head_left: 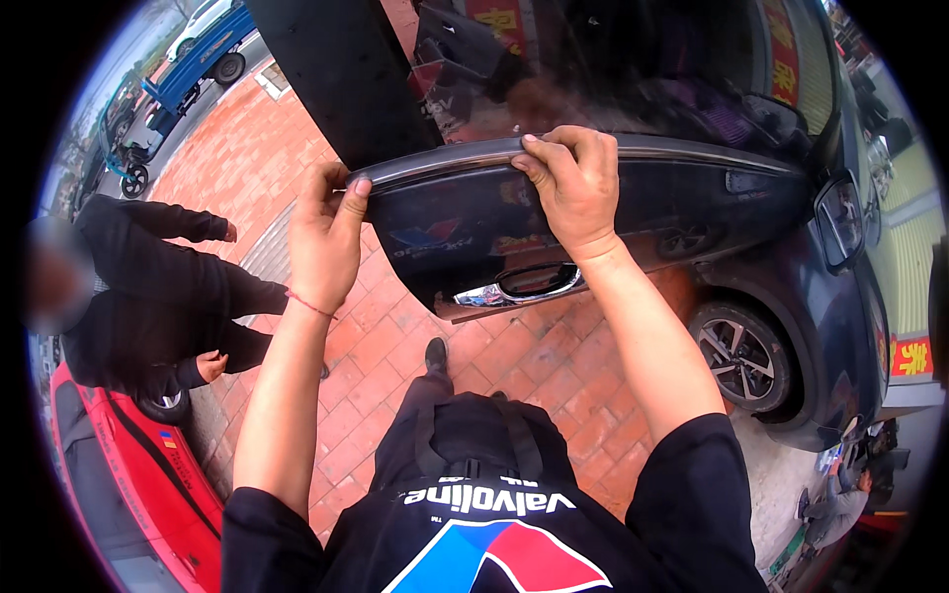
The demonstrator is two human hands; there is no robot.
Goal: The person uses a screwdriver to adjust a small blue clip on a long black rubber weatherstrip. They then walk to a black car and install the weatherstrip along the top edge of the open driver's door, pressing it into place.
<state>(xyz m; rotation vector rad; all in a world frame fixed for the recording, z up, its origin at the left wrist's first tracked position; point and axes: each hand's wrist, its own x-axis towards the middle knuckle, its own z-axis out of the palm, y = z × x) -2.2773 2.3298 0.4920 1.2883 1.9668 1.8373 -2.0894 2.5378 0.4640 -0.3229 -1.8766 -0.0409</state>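
Note:
A dark car door (435,237) stands open before me, with a chrome-trimmed door handle (519,287) on its outer skin. Along the base of the window glass (662,109) runs a dark window trim strip (445,158). At the strip's left end, my left hand (331,232) is closed, thumb in front and fingers curled behind the door's edge. Farther right, thumb and fingertips of my right hand (578,193) pinch the same strip near its middle. Fingers behind the left end are partly hidden.
Rightward are the side mirror (840,225) and front wheel (736,356). A person in dark clothes (148,287) stands close on my left, above a red car (148,474). Another person (840,509) is low at the far right. A blue truck (203,61) stands far left.

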